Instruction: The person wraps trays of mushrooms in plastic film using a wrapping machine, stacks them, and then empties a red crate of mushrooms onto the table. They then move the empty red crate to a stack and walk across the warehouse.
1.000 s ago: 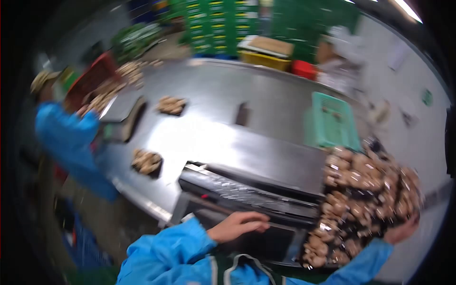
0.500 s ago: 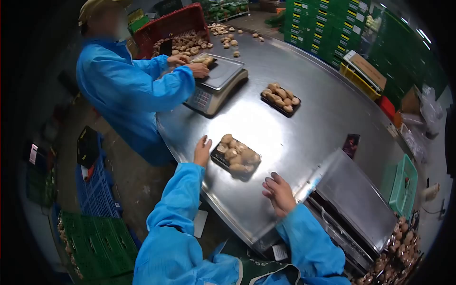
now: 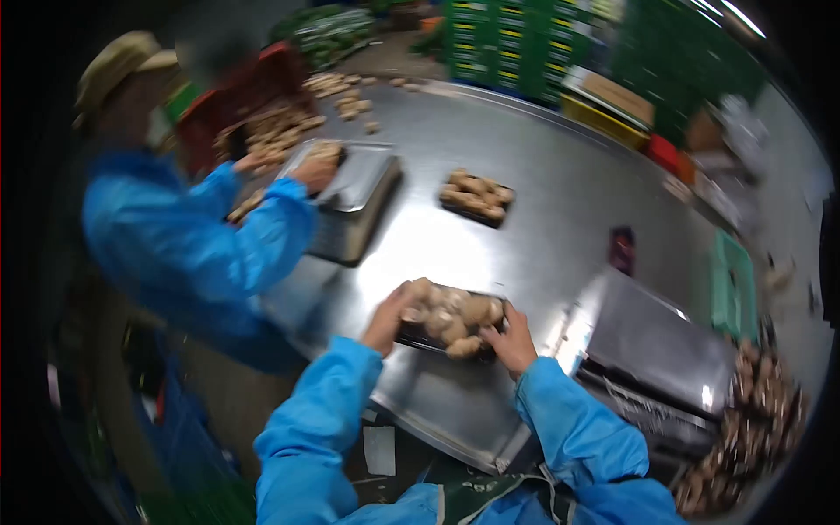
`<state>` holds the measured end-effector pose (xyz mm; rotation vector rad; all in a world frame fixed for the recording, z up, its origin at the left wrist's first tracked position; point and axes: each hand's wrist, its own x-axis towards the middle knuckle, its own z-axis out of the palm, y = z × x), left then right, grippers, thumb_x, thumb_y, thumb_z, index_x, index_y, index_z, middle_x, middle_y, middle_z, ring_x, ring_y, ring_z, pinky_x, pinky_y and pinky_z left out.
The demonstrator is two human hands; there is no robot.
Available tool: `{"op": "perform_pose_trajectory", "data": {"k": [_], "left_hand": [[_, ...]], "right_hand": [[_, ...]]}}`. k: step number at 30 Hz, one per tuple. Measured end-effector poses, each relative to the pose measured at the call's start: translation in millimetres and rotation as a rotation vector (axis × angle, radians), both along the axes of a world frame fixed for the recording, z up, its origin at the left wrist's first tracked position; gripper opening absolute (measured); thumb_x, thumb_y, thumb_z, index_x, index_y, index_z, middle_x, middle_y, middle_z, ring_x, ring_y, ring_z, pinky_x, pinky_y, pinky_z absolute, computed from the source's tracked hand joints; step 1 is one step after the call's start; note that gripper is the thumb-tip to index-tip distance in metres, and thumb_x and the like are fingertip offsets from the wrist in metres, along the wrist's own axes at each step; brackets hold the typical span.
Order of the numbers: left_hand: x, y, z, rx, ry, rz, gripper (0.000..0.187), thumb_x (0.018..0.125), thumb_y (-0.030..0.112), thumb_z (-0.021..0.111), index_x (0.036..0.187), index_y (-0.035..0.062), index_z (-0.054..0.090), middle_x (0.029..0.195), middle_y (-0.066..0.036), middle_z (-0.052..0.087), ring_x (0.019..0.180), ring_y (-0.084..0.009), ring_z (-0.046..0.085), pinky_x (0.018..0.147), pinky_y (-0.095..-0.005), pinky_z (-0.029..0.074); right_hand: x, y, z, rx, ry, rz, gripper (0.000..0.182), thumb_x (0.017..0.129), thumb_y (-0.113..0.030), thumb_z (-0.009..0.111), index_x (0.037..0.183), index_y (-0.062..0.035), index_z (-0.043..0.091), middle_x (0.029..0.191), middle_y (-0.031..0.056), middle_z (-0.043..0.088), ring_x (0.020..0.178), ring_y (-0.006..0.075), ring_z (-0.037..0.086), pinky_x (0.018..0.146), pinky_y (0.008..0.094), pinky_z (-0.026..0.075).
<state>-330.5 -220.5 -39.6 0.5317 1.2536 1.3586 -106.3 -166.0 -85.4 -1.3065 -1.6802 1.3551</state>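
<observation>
A black tray (image 3: pixel 423 339) heaped with brown mushrooms (image 3: pixel 448 313) is between my two hands over the near part of the metal table. My left hand (image 3: pixel 388 320) grips its left end, fingers at the rim beside the mushrooms. On the opposite end my right hand (image 3: pixel 514 339) is closed, thumb near the front mushrooms. Whether the tray touches the table cannot be made out. Farther back, a second black tray of mushrooms (image 3: pixel 477 194) rests on the metal table (image 3: pixel 534 192).
At left, a co-worker in a blue smock (image 3: pixel 201 227) handles a mushroom tray at a scale (image 3: pixel 363 188). Behind are a red crate (image 3: pixel 210 118) and loose mushrooms. A flat-topped metal machine (image 3: pixel 656 341) stands right, near a teal basket (image 3: pixel 735 284) and many more mushrooms (image 3: pixel 744 429).
Both hands, apart from the tray before, have closed on its two ends. The tray has turned to lie more level across my view. The whole view has shifted and blurred.
</observation>
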Motion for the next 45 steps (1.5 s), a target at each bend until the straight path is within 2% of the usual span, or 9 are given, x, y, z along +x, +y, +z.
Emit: {"op": "perform_pose_trajectory", "data": {"k": [9,20,27,31,36,38,39,40,45], "left_hand": [[205.0,75.2,94.3,0.160,-0.073,-0.474,0.042,0.093,0.024,0.045,0.130,0.0037,0.040,0.124,-0.006,0.049,0.118,-0.0174,0.042,0.099,-0.0392,0.034],[374.5,77.9,67.8,-0.033,-0.127,-0.531,0.057,0.090,0.027,0.051,0.137,0.0051,0.027,0.139,-0.013,0.032,0.123,-0.0191,0.035,0.102,-0.0345,0.029],[278.6,44.7,66.4,0.873,1.483,-0.895,0.053,0.075,0.004,0.062,0.125,0.0188,0.049,0.104,-0.006,0.056,0.098,-0.0223,0.053,0.087,-0.0367,0.042],[294.2,37.0,71.4,1.134,1.836,-1.240,0.059,0.070,0.010,0.066,0.121,0.0326,0.050,0.111,-0.002,0.051,0.098,-0.0173,0.051,0.084,-0.0343,0.040],[320.6,39.8,58.6,1.129,1.649,-1.204,0.032,0.079,0.011,0.060,0.109,0.0223,0.057,0.110,-0.003,0.053,0.094,-0.0167,0.053,0.081,-0.0337,0.042],[318.3,28.2,50.4,1.129,1.536,-1.157,0.022,0.083,0.011,0.057,0.104,0.0166,0.058,0.111,-0.004,0.054,0.090,-0.0164,0.054,0.078,-0.0327,0.044],[315.0,15.3,44.3,0.678,0.968,-0.961,0.016,0.085,0.010,0.055,0.101,0.0113,0.057,0.112,-0.007,0.055,0.088,-0.0169,0.056,0.076,-0.0319,0.046],[312.9,4.5,39.2,0.246,0.408,-0.719,0.012,0.087,0.009,0.053,0.098,0.0060,0.055,0.112,-0.010,0.057,0.086,-0.0174,0.058,0.074,-0.0310,0.048],[295.4,-47.1,96.6,0.423,0.076,-0.384,0.007,0.090,0.013,0.049,0.088,0.0087,0.044,0.094,-0.021,0.064,0.082,-0.0266,0.065,0.064,-0.0352,0.056]], "right_hand": [[242.1,17.8,156.7,-0.143,0.248,-0.187,0.061,0.080,-0.016,0.063,0.133,-0.0008,0.037,0.105,0.0066,0.056,0.085,0.0140,0.056,0.074,0.0278,0.046],[435.7,-14.4,102.3,-0.241,0.192,-0.465,0.051,0.084,-0.015,0.058,0.129,0.0002,0.040,0.116,0.0102,0.054,0.094,0.0167,0.055,0.069,0.0279,0.047],[505.4,-77.1,128.5,0.669,-0.885,0.416,0.054,0.075,-0.003,0.059,0.125,-0.0195,0.049,0.108,0.0102,0.053,0.091,0.0210,0.051,0.073,0.0326,0.043],[500.4,-65.3,132.4,0.894,-1.065,0.669,0.042,0.073,-0.010,0.060,0.114,-0.0197,0.055,0.109,0.0086,0.051,0.089,0.0228,0.050,0.075,0.0316,0.040],[480.4,-58.2,102.1,0.872,-0.799,0.679,0.021,0.077,-0.009,0.058,0.098,-0.0123,0.060,0.108,0.0102,0.053,0.088,0.0229,0.053,0.072,0.0335,0.043],[463.3,-67.1,98.7,0.486,-0.160,0.178,0.011,0.082,-0.003,0.053,0.090,-0.0067,0.060,0.106,0.0108,0.057,0.088,0.0254,0.057,0.076,0.0356,0.047],[457.8,-76.2,109.7,-0.146,0.202,-0.048,0.007,0.087,-0.002,0.047,0.089,-0.0023,0.054,0.106,0.0160,0.059,0.094,0.0301,0.059,0.084,0.0388,0.048],[458.2,-83.6,108.8,-0.139,0.198,-0.051,0.007,0.087,-0.002,0.047,0.089,-0.0023,0.054,0.106,0.0160,0.059,0.094,0.0301,0.059,0.084,0.0388,0.048],[456.9,-140.4,157.8,-0.288,0.806,-0.201,0.012,0.088,-0.013,0.053,0.089,-0.0036,0.045,0.097,0.0260,0.061,0.093,0.0370,0.061,0.078,0.0480,0.053]]}}
